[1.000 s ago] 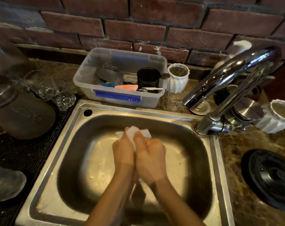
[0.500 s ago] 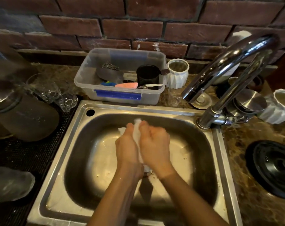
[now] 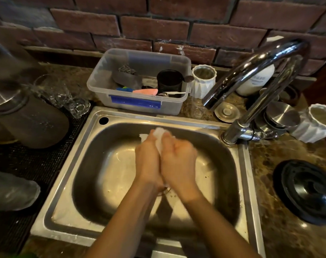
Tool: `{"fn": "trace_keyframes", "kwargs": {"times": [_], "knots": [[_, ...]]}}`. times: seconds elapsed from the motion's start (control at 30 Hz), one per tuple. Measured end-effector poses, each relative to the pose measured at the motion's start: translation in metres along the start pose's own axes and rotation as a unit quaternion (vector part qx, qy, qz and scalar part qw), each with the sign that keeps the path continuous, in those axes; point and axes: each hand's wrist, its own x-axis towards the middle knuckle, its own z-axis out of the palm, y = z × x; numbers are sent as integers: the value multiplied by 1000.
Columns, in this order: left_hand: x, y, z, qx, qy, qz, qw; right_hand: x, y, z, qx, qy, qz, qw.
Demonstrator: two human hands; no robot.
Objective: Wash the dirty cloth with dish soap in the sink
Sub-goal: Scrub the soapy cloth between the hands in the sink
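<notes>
A small white cloth (image 3: 159,138), bunched and crumpled, sits pressed between two hands above the rectangular stainless-steel sink basin (image 3: 106,164).

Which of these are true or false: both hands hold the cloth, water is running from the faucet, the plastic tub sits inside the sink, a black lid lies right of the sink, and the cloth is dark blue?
1. Both hands hold the cloth. True: the left hand and right hand press the cloth between them over the sink.
2. Water is running from the faucet. False: no stream shows at the spout.
3. The plastic tub sits inside the sink. False: it stands on the counter behind the sink, against the brick wall.
4. A black lid lies right of the sink. True.
5. The cloth is dark blue. False: it is white.
</notes>
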Motion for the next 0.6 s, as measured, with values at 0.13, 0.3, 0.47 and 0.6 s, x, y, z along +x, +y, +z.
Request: {"fn": "trace_keyframes", "kwargs": {"times": [0.13, 0.3, 0.47, 0.6], "knots": [[-8, 0, 3, -3, 33, 2, 999, -11, 1, -5, 39, -23, 4, 999], [-22, -11, 9, -15, -7, -29, 999, 5, 7, -18, 16, 10, 33, 999], [-20, -3, 6, -17, 19, -1, 1000, -30, -9, -17, -27, -121, 9, 992], [-33, -13, 17, -62, -12, -8, 998, 3, -8, -33, -39, -24, -6, 999]]}}
